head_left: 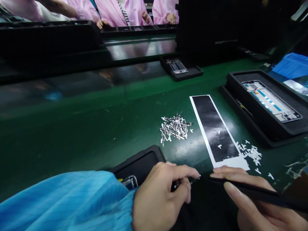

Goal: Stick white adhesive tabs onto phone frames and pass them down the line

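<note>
My left hand (158,195), in a blue sleeve (91,195), is closed with its index finger stretched forward. A small thin strip (194,180) shows between its fingers, with a light tip at the index fingertip; its exact kind is too small to make out. My right hand (257,205) grips black tweezers (255,190), whose points reach left, close to that fingertip. Ahead lies a pile of small silvery strips (175,127). A white-edged sheet with a dark ribbed face (211,125) lies just beyond my right hand, bearing small white T-shaped pieces (219,146).
More white pieces (252,154) are scattered right of the sheet. Stacked black trays (267,128) hold a phone frame (271,101); another black tray (190,75) sits farther back. A black tray (144,157) lies partly under my left arm. Co-workers in pink sleeves (115,12) work across the green table (96,128).
</note>
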The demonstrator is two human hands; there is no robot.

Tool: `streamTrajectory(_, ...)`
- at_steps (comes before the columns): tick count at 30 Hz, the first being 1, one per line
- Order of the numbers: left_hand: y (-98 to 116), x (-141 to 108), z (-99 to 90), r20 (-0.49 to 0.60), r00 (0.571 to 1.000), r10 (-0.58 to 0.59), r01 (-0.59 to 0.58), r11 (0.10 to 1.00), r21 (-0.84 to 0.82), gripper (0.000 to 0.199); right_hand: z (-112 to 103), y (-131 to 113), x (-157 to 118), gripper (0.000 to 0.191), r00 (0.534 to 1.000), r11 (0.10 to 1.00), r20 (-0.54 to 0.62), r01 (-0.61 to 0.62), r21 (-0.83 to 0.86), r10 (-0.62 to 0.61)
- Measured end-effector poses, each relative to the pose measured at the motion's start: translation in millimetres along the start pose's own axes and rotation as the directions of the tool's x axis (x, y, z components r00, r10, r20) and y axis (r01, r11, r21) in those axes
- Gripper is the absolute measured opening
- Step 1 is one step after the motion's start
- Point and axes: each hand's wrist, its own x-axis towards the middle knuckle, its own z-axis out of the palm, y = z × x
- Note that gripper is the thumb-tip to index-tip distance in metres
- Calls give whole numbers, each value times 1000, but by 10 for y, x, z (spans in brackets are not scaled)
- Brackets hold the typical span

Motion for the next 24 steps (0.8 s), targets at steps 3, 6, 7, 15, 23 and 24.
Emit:
streamTrajectory(3, -3, -4, -1, 2, 1000, 2, -2, 1000, -8, 28, -30, 14, 15, 18, 999, 1000, 26, 25, -12, -25)
streamTrajectory(6, 3, -5, -2, 1, 1000, 1, -1, 1000, -12, 29, -76, 22, 58, 20, 985, 993, 131, 116, -21, -112)
streamTrajectory(7, 6, -7, -1, 2, 1000, 4, -4, 1000, -12, 29, -83, 18, 68, 21, 982, 992, 141, 127, -18, -123)
streamTrajectory(15, 10, -15, 15, -15, 1000, -11, 11, 1000, -17, 28, 71, -7, -16, 16, 993, 995, -52, 102, -16, -103)
streamTrajectory(23, 4, -1, 3, 1, 1000, 3, -3, 1000, -17, 27, 189, -6, -93, 13, 985, 997, -159, 67, -39, -72)
streamTrajectory(24, 4, -4, 1, -3, 1000, 3, -3, 1000, -15, 27, 163, 1, -85, 14, 984, 995, -155, 81, -52, -88)
